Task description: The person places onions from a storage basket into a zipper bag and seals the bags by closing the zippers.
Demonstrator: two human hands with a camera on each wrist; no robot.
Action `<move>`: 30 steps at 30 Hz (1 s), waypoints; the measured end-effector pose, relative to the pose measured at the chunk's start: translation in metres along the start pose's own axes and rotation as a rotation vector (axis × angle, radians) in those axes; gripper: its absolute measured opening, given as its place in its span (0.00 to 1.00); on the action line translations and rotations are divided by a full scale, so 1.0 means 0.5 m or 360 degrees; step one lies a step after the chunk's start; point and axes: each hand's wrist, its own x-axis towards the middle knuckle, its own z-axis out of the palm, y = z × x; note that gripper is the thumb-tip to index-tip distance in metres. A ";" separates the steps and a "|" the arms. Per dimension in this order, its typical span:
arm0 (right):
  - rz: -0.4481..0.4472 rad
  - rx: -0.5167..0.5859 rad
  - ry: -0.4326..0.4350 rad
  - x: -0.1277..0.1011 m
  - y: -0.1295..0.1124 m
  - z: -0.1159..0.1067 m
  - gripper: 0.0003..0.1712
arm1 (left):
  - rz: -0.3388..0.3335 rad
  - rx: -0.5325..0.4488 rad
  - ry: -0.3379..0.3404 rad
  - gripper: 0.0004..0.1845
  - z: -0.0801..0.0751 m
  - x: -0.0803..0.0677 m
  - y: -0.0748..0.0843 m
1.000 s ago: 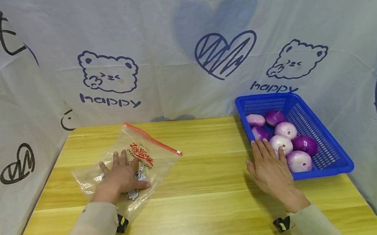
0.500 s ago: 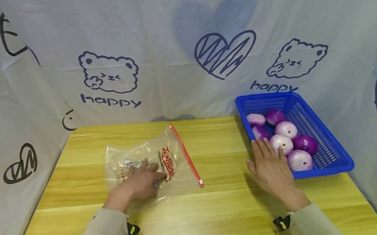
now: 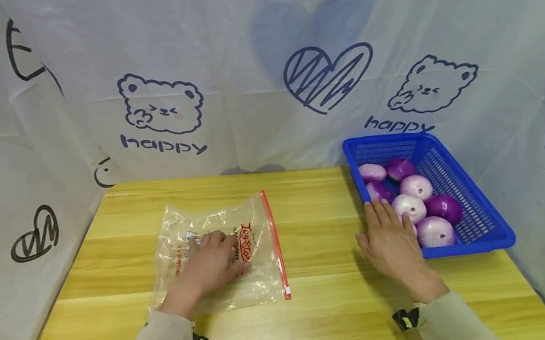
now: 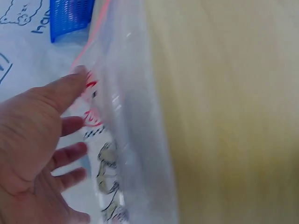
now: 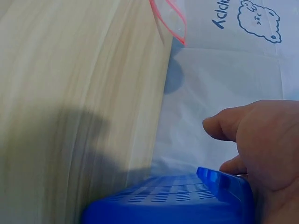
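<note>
While the desk (image 3: 322,313) carries everything, a blue basket (image 3: 466,190) of purple onions (image 3: 435,230) is touched at its near-left wall by the right hand (image 3: 390,240), which is laid flat with fingers straight. Well apart, the left hand (image 3: 212,261) is pressed palm-down, fingers spread, on a clear zip bag (image 3: 221,251). That bag is judged light, limp and slippery; it is best pinched at the red zip strip (image 3: 275,244), just right of the left hand's fingertips.

Clear glossy plastic zip bag (image 3: 221,251) (crinkled, red printed strip), smooth pale wood-grain table (image 3: 322,313), blue perforated plastic basket (image 3: 469,207), shiny-skinned purple onions (image 3: 424,202), matt printed backdrop sheet (image 3: 248,64)
</note>
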 end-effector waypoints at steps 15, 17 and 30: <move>-0.0447 0.0400 0.0787 -0.005 -0.078 0.066 0.28 | 0.0098 0.0024 -0.0026 0.48 0.044 0.006 0.022; -0.0455 0.0449 0.0738 -0.013 -0.097 0.083 0.29 | 0.0113 0.0027 -0.0059 0.49 0.045 0.005 0.027; -0.0173 0.0724 0.0015 -0.045 -0.191 0.153 0.33 | 0.0047 0.0076 0.0172 0.40 0.044 0.017 0.072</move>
